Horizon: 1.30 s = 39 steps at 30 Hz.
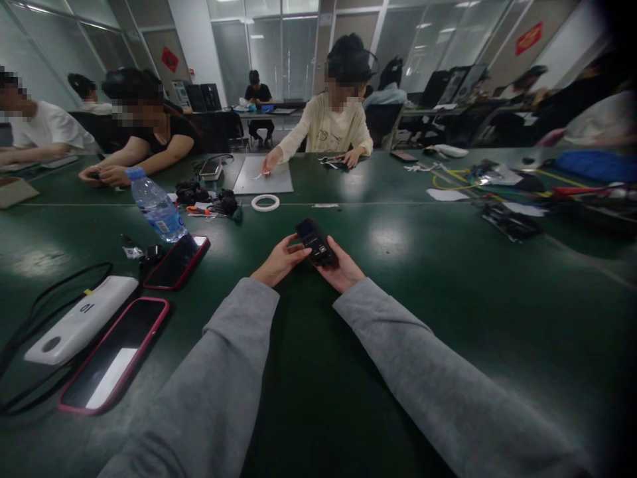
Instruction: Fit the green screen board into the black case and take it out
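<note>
Black handheld device sits between our two hands, to the right of the water bottle. Our right hand has its fingers closed around the device's right side; our left hand clasps its left edge, thumb on the front. Just in front of the bottle we see a red-edged phone; to the bottle's right, a white ring.

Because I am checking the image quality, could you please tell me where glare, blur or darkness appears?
Head view, green table: pale glare patches; head view, lower left: bright reflection on the nearest pink-cased phone; head view, right: the blue item looks blurred, the edge falls to black; head view, centre: screen marks on the black device are too small to read.
</note>
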Tool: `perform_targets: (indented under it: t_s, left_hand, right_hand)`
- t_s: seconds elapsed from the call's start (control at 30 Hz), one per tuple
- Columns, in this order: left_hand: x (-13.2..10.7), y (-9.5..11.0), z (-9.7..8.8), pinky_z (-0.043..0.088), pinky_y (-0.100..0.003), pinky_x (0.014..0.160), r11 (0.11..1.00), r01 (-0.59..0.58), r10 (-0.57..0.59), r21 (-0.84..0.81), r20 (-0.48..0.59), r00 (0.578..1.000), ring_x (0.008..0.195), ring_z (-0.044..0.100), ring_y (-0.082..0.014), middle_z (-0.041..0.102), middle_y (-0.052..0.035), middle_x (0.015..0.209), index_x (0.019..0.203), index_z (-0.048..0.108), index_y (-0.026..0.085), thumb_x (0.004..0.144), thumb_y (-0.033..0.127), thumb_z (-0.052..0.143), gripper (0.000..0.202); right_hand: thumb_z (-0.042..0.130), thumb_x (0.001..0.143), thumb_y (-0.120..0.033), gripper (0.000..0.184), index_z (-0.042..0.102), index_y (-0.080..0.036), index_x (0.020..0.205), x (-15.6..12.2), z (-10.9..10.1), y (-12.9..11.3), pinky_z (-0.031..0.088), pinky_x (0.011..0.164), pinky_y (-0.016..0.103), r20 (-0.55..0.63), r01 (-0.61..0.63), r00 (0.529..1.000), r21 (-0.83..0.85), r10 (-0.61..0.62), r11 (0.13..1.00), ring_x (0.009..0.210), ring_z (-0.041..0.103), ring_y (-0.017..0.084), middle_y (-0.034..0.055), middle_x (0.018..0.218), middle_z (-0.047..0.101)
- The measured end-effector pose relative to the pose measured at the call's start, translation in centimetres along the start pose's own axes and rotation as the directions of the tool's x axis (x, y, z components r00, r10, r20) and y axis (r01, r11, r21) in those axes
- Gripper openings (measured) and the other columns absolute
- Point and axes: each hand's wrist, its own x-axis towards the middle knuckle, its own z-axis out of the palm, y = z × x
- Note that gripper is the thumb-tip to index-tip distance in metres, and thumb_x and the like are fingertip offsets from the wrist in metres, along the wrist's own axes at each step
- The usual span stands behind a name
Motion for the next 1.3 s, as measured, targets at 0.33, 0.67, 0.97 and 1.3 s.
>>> perform_targets:
  t_s: [0.33,0.67,0.97,1.3]
  left_hand:
    - [-0.4,0.5,0.9,0.046,-0.033,0.087,1.0,-0.026,0.023,-0.018,-0.122,0.992,0.086,0.063,-0.0148,0.066,-0.0048,0.093,0.113,0.047,0.018,0.06,0.009,0.077,0.062]
    - [-0.2,1.1,-0.1,0.047,-0.033,0.085,0.997,-0.045,0.057,0.064,-0.193,0.979,0.078,0.064,-0.0142,0.067,-0.0047,0.087,0.119,0.047,0.014,0.058,0.015,0.08,0.069]
    - [-0.1,0.7,-0.9,0.044,-0.037,0.091,0.995,-0.049,0.059,0.085,-0.108,0.992,0.088,0.064,-0.0177,0.068,-0.0079,0.092,0.119,0.049,0.013,0.056,0.014,0.081,0.07]
    - [-0.3,1.1,-0.6,0.046,-0.031,0.08,0.993,-0.014,0.027,0.115,-0.117,0.993,0.078,0.063,-0.0149,0.066,-0.0046,0.085,0.122,0.045,0.015,0.057,0.016,0.081,0.074]
  right_hand:
    - [0.059,0.081,-0.054,0.038,0.055,-0.019,0.095,0.9,-0.9,0.7,0.053,0.084,0.035,0.234,0.119,0.971,-0.299,-0.048,0.947,0.097,0.057,0.018,0.006,0.103,0.06]
    - [0.075,0.064,-0.053,0.049,0.055,-0.015,0.086,0.0,0.1,0.9,0.046,0.067,0.021,0.189,0.167,0.976,-0.353,-0.104,0.921,0.076,0.055,0.01,0.0011,0.083,0.059]
    - [0.081,0.059,-0.038,0.047,0.057,-0.013,0.091,-0.3,-0.1,0.6,0.046,0.069,0.021,0.226,0.184,0.969,-0.381,-0.102,0.906,0.078,0.056,0.01,0.0033,0.087,0.059]
    - [0.08,0.061,-0.04,0.047,0.057,-0.012,0.09,0.3,-0.7,0.6,0.048,0.069,0.021,0.24,0.16,0.969,-0.399,-0.066,0.903,0.078,0.057,0.011,0.0051,0.089,0.06]
